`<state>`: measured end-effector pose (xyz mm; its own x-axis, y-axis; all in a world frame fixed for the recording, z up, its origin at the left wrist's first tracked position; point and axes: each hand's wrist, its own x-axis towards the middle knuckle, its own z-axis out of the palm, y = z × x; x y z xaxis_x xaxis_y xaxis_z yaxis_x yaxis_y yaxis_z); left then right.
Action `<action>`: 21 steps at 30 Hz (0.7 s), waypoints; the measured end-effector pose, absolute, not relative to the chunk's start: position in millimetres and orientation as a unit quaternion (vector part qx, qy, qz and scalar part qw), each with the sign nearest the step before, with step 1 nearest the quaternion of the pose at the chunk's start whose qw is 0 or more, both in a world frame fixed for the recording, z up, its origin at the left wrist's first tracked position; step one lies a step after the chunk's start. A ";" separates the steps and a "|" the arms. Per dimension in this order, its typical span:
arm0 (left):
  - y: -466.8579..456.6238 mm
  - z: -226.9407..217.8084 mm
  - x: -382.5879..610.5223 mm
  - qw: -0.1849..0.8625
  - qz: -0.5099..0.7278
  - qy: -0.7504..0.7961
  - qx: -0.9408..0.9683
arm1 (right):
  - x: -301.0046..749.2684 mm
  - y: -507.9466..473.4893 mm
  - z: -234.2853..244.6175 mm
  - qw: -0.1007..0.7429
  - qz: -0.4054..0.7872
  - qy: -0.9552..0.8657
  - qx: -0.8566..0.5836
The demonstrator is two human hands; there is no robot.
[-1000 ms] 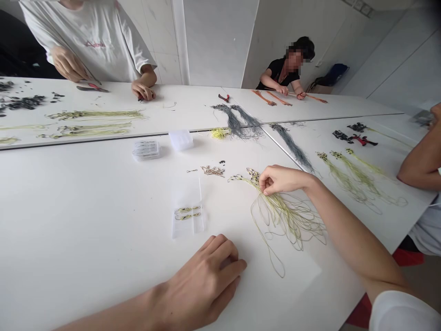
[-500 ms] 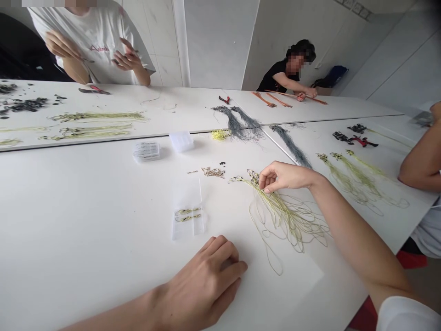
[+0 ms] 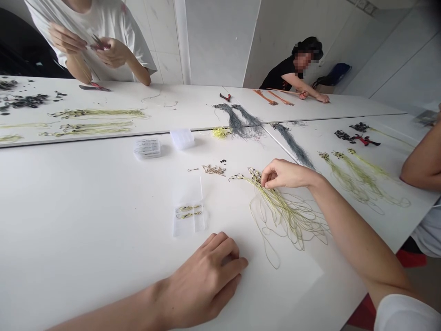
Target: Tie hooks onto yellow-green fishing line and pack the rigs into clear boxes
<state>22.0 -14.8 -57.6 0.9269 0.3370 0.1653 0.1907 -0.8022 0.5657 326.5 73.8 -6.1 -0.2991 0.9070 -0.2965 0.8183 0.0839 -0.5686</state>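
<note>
My right hand reaches out over a bundle of yellow-green fishing lines and pinches the bundle's upper end between thumb and fingers, next to the small hooks and swivels there. My left hand rests near the table's front edge, fingers curled loosely on the white surface with nothing in them. A clear plastic sleeve with two rigged lines inside lies just beyond my left hand.
Loose hooks, two small clear boxes, grey line bundles and more yellow-green lines lie on the white tables. A person in white works far left, another in black behind, a forearm at right.
My right hand has shifted slightly up the bundle and closed to a pinch; the loops moved a little. The person in white lifted both hands off the table and brought them together.
</note>
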 end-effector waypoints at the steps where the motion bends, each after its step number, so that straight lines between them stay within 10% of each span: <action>1: -14.8 -57.6 22.1 0.281 0.130 0.140 0.941 | 326.3 73.8 -5.9 0.066 0.331 -0.736 -0.587; 21: -14.1 -59.1 21.8 0.296 0.114 0.138 0.938 | 330.3 76.4 -8.0 0.070 0.252 -0.735 -0.626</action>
<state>21.8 -14.1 -59.1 0.9362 0.3259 0.1314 0.1913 -0.7864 0.5874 330.3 76.4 -8.0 -0.2069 0.9550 -0.2125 0.8847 0.0899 -0.4574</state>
